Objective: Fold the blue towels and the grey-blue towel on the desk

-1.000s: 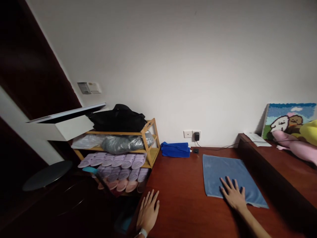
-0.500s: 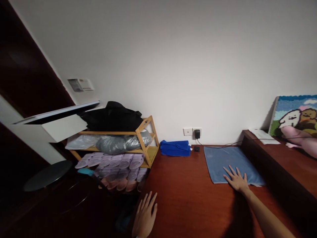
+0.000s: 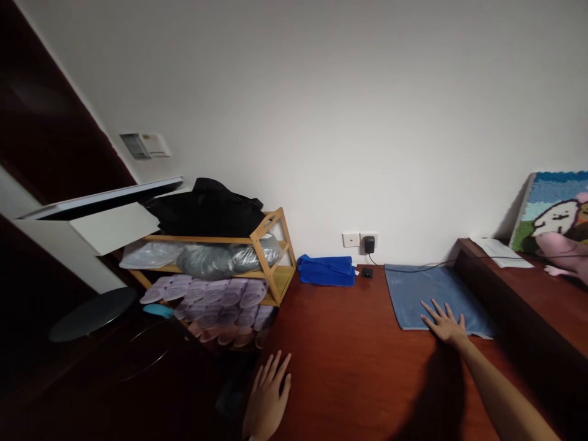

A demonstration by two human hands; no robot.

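My right hand (image 3: 444, 323) lies with fingers spread on the near edge of a grey-blue cloth (image 3: 425, 293), which is laid flat on the reddish-brown wooden tabletop (image 3: 340, 355). Nothing is gripped in it. At the table's left edge, my left hand (image 3: 269, 395) rests with its fingers stretched out, holding nothing. A folded bright blue cloth (image 3: 327, 271) sits at the back of the table by the wall, apart from both hands. Beside it is a small black square piece (image 3: 367, 273).
A black plug adapter (image 3: 369, 244) is in the wall socket, its cable crossing the grey-blue cloth. Left of the table stands a wooden rack (image 3: 271, 269) with purple slippers (image 3: 214, 293) and a black bag (image 3: 206, 211). A raised ledge (image 3: 528, 300) at right holds paper and a pink plush toy (image 3: 560, 250).
The view has shifted slightly, moving the right-side things further right. Both hands keep their places, the right on the grey-blue cloth and the left at the table edge.
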